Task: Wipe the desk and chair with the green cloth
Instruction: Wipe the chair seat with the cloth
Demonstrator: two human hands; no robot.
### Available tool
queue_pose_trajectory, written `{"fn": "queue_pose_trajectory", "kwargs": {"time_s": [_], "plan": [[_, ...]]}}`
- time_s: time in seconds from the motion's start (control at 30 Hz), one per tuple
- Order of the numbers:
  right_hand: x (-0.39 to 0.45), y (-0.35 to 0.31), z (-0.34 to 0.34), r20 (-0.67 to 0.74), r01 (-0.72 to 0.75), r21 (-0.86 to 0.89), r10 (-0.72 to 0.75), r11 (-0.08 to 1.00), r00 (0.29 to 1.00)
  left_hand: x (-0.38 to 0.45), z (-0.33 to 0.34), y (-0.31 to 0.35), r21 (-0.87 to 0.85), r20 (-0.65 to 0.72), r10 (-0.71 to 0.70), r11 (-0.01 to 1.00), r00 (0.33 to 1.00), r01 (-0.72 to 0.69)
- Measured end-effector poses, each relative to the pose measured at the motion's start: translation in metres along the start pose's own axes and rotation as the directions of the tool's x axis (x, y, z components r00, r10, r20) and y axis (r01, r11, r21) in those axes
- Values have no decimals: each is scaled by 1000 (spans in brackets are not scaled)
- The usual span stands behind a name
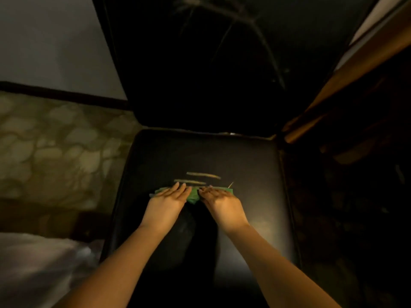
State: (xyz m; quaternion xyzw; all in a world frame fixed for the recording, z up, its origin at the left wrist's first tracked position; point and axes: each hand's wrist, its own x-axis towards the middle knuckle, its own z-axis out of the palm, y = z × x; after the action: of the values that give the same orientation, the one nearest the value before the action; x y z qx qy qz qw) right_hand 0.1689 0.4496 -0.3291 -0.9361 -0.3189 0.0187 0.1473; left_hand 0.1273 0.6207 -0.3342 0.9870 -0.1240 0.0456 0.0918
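Observation:
A black padded chair fills the middle of the view, its seat (244, 165) towards me and its tall back (200, 74) rising behind. The green cloth (193, 196) lies bunched on the middle of the seat. My left hand (166, 203) rests flat on the cloth's left part, fingers stretched forward. My right hand (222, 203) presses on its right part, fingers curled down. Most of the cloth is hidden under both hands. Two pale streaks (200, 177) mark the seat just beyond my fingertips.
A wooden desk edge (347, 85) runs along the right, close to the chair. A patterned floor (55, 152) and grey wall (44, 41) lie to the left. Something pale, like bedding (33, 263), sits at the lower left.

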Motion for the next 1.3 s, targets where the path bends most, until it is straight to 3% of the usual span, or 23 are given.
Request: {"fn": "queue_pose_trajectory", "kwargs": {"time_s": [0.13, 0.3, 0.43, 0.67, 0.8, 1.0, 1.13, 1.2, 1.3], "plan": [[-37, -8, 55, 10, -26, 23, 26, 999, 1000, -38, 42, 5, 3, 33, -30, 1000, 999, 30], [-55, -19, 63, 41, -17, -10, 17, 1000, 999, -59, 45, 11, -42, 106, -54, 997, 993, 58], [-18, 1, 60, 129, 13, -26, -9, 1000, 992, -23, 43, -13, 17, 175, -4, 1000, 985, 1], [73, 33, 54, 189, -128, 22, 122, 992, 974, 67, 48, -48, -43, 192, -135, 988, 972, 146], [13, 13, 59, 119, -101, 28, 97, 995, 988, 19, 52, -27, -45, 134, 12, 999, 991, -6], [-91, -12, 58, 226, -80, -15, 81, 997, 971, -61, 40, 31, -203, 250, 95, 978, 964, -43], [-41, 7, 50, 264, -108, 3, 103, 994, 959, -18, 43, 7, -108, 221, 39, 994, 975, -15], [2, 22, 45, 206, -123, -28, 126, 992, 970, 19, 42, -11, -75, 194, 2, 997, 981, 12], [42, 38, 39, 251, -158, 20, 148, 987, 956, 61, 38, -25, -48, 268, 0, 999, 964, 13]]}}
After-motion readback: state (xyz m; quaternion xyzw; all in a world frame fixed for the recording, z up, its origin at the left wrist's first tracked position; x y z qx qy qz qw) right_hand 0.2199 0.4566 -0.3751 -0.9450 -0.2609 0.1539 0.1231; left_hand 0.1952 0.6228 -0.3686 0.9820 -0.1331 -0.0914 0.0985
